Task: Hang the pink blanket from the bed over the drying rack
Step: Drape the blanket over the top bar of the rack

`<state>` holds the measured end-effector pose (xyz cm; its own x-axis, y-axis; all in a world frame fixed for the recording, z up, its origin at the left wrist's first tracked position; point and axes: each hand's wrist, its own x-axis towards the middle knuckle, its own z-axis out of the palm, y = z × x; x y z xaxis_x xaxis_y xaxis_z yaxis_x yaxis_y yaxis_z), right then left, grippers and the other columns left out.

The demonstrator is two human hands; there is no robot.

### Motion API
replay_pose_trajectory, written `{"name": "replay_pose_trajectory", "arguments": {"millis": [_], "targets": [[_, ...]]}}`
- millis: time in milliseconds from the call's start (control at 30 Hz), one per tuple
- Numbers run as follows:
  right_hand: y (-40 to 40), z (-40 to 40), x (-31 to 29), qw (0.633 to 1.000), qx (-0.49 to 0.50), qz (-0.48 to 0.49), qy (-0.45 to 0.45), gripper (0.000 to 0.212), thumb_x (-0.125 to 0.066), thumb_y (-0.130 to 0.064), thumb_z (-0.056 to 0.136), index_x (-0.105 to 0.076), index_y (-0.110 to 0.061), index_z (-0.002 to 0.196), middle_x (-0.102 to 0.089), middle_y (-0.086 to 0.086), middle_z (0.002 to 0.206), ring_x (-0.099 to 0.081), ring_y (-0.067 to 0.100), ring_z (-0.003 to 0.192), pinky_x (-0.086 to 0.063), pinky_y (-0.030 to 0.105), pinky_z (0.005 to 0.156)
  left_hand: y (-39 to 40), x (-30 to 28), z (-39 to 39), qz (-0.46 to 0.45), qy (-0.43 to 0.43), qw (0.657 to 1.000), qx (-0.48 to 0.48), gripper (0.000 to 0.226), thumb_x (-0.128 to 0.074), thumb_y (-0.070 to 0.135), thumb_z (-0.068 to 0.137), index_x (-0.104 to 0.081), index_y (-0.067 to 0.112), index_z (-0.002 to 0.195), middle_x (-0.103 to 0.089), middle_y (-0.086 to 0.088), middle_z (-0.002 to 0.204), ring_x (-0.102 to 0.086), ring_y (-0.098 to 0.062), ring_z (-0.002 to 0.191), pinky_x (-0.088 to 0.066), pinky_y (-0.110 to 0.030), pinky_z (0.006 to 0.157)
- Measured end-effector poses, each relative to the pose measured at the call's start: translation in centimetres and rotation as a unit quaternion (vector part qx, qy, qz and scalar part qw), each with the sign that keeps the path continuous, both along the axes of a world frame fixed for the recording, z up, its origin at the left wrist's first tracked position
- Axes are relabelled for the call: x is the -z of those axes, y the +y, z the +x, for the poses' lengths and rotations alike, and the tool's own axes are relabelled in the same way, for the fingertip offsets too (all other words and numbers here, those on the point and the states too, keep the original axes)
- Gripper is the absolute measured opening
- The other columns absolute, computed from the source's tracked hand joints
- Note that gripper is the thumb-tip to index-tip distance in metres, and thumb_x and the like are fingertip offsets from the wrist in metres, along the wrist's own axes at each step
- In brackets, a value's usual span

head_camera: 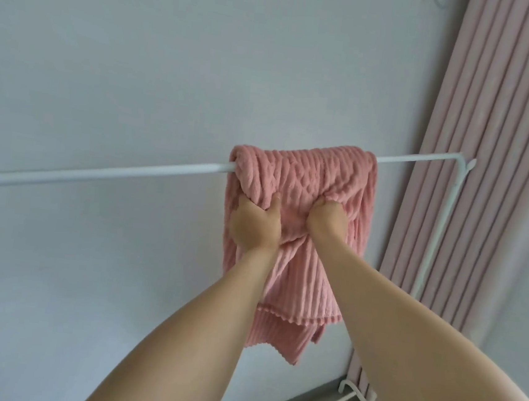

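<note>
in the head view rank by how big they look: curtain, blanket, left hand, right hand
1. curtain
2. blanket
3. left hand and right hand: look alike, so no ranking between them.

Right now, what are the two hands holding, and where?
Both the left hand and right hand grip the pink blanket by its bunched front, just below the rack bar.

Rack rail [97,173] cut off left

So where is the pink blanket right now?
In the head view the pink blanket hangs bunched over the rack's white bar, toward its right end near the curtain, both hands gripping it.
</note>
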<state>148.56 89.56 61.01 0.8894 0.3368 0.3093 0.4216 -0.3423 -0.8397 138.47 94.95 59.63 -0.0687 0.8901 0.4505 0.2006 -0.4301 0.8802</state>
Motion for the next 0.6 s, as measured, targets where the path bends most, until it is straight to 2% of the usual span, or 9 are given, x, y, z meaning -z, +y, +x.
{"name": "replay_pose_trajectory", "arguments": {"millis": [100,200,300,433,500,533,600], "targets": [[-0.4,1.2,-0.3,0.999,0.026,0.029,0.029,0.046,-0.041,-0.036,0.096,-0.056,-0.003,0.125,-0.06,0.019,0.124,-0.056,0.037,0.119,-0.042,0.037,0.091,-0.1,-0.1,-0.3,0.017,0.017,1.0,0.017,0.044,-0.066,0.04,0.089,-0.06,0.009,0.121,-0.073,-0.009,0.107,-0.068,-0.033,0.102,-0.047,-0.034,0.082],[-0.8,3.5,-0.9,0.992,0.116,0.041,0.037,0.075,-0.054,-0.056,0.085,-0.037,-0.004,0.136,-0.044,0.018,0.134,-0.043,0.038,0.126,-0.036,0.047,0.103,-0.5,0.3,0.3,0.047,0.001,0.999,0.008,0.052,-0.068,0.032,0.091,-0.047,0.006,0.131,-0.069,-0.011,0.113,-0.067,-0.033,0.103,-0.046,-0.033,0.077],[-1.1,6.3,-1.9,0.994,0.107,0.038,-0.011,0.096,-0.057,-0.069,0.076,-0.026,-0.011,0.146,-0.036,0.015,0.141,-0.036,0.037,0.131,-0.032,0.049,0.109,-1.0,2.1,1.2,0.117,0.026,0.991,-0.055,0.075,-0.072,0.019,0.086,-0.032,0.0,0.146,-0.051,-0.023,0.136,-0.055,-0.038,0.12,-0.05,-0.043,0.092],[-1.0,10.3,-2.4,0.996,0.068,0.022,-0.043,0.112,-0.05,-0.082,0.068,-0.011,-0.022,0.154,-0.029,0.018,0.151,-0.027,0.037,0.14,-0.022,0.052,0.114,-0.4,3.3,1.6,0.195,0.034,0.976,-0.094,0.089,-0.063,-0.001,0.085,-0.018,0.02,0.158,-0.026,-0.021,0.154,-0.038,-0.034,0.139,-0.043,-0.042,0.11],[-0.9,12.0,-2.4,0.999,0.0,0.026,-0.026,0.114,-0.049,-0.085,0.068,-0.004,-0.024,0.155,-0.032,0.018,0.152,-0.029,0.036,0.141,-0.02,0.052,0.115,-1.0,3.4,2.1,0.222,0.062,0.966,-0.114,0.093,-0.059,-0.003,0.088,-0.013,0.034,0.158,-0.028,-0.024,0.153,-0.042,-0.037,0.136,-0.048,-0.045,0.104],[-0.8,12.5,-2.2,0.997,-0.058,0.045,-0.002,0.113,-0.051,-0.082,0.071,-0.004,-0.022,0.155,-0.037,0.016,0.151,-0.035,0.035,0.139,-0.023,0.05,0.115,-1.6,3.5,2.3,0.224,0.092,0.963,-0.117,0.091,-0.057,-0.001,0.09,-0.011,0.04,0.157,-0.035,-0.027,0.147,-0.05,-0.04,0.128,-0.053,-0.045,0.096],[-0.5,13.3,-1.9,0.985,-0.149,0.082,0.044,0.097,-0.056,-0.07,0.082,-0.02,-0.009,0.149,-0.05,0.014,0.141,-0.049,0.034,0.129,-0.037,0.038,0.104,-2.6,3.7,2.8,0.217,0.151,0.959,-0.103,0.081,-0.05,0.002,0.095,-0.016,0.043,0.155,-0.047,-0.026,0.132,-0.061,-0.039,0.101,-0.054,-0.035,0.074]]}}
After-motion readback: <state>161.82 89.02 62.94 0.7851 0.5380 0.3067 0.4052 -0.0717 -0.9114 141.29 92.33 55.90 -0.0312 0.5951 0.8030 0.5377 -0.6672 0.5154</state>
